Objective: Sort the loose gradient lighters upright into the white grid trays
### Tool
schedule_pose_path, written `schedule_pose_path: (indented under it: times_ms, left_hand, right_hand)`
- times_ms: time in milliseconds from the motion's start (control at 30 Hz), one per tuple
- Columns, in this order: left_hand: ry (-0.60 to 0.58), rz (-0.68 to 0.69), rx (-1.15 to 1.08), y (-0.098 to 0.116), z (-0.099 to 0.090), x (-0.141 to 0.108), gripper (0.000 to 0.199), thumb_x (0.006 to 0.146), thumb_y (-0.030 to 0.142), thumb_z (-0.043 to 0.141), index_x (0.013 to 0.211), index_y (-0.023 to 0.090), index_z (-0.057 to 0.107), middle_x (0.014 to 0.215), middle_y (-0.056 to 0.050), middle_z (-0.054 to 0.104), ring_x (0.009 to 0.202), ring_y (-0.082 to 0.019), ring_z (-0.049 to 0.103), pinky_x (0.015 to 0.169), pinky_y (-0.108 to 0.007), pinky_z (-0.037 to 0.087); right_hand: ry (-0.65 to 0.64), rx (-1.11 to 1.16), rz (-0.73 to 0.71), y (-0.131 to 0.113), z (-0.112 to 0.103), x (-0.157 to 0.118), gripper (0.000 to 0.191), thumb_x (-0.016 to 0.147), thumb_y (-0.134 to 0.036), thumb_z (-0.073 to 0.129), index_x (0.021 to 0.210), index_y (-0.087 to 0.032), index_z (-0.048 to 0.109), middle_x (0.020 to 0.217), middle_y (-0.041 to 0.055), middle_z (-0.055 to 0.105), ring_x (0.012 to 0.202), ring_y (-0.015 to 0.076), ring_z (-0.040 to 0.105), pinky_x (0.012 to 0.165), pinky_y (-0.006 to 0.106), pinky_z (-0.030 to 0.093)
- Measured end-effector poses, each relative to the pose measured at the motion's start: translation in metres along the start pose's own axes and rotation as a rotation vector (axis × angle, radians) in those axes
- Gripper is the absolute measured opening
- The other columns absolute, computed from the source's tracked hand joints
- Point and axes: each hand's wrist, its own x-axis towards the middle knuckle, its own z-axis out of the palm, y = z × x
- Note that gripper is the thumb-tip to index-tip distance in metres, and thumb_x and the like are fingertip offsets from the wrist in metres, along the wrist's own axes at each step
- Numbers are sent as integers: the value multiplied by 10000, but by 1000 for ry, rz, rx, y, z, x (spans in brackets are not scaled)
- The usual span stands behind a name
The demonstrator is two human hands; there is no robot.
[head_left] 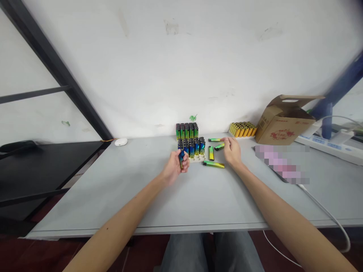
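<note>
Left hand: our left hand (175, 169) has its grip clamped on a blue lighter (181, 159), held tilted just before the tray.

Right hand: our right hand (231, 151) reaches a green lighter (219, 147); we cannot tell whether its grip is clamped.

Things: near mid-desk, a lighter block (191, 148) stands in a cream tray (197, 159). Behind it, a second block (186, 131) stands by the desk's (159, 204) back edge.

Progress: the tray's rear rows are filled and its front sockets look empty. Three loose lighters (213, 164) lie flat beside it.

Rest: yellow lighters (242, 129) and a carton (283, 122) sit towards the back right corner.
</note>
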Motion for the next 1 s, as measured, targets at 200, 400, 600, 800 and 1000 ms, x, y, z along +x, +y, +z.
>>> schedule_pose_path:
  times_ms: [200, 400, 600, 800, 1000]
  left_hand:
    - [57, 19, 99, 0, 8, -2, 290, 907, 315, 248, 677, 180, 362, 612, 37, 270, 492, -85, 262, 452, -181, 238]
    - [40, 8, 141, -5, 7, 2, 283, 905, 296, 232, 679, 180, 356, 613, 39, 255, 496, -86, 243, 455, -181, 222]
    - [2, 17, 131, -6, 3, 2, 293, 908, 345, 241, 691, 184, 355, 622, 39, 263, 498, -88, 255, 460, -183, 234]
    - [-7, 8, 116, -6, 2, 2, 311, 914, 373, 233, 701, 184, 357, 622, 38, 271, 497, -89, 268, 457, -182, 237]
    - [-18, -4, 109, -7, 1, 2, 322, 918, 397, 228, 726, 182, 372, 633, 34, 298, 500, -88, 312, 455, -185, 259]
  right_hand:
    - [10, -2, -12, -1, 0, -1, 375, 913, -328, 312, 842, -178, 648, 864, 82, 624, 905, 241, 556, 848, 387, 414]
    - [0, -1, -9, -2, 0, -1, 384, 917, -339, 308, 847, -181, 651, 869, 82, 622, 908, 238, 558, 848, 382, 416]
    - [-30, -17, -16, -3, -1, 0, 390, 919, -331, 298, 837, -182, 649, 838, 75, 603, 895, 239, 556, 846, 385, 418]
    - [-41, -17, -8, -4, -1, -1, 381, 917, -327, 303, 853, -181, 649, 866, 80, 610, 918, 243, 560, 855, 387, 419]
    - [-38, -22, 2, -5, -1, -1, 375, 911, -325, 312, 852, -178, 652, 862, 80, 611, 900, 242, 561, 839, 386, 423]
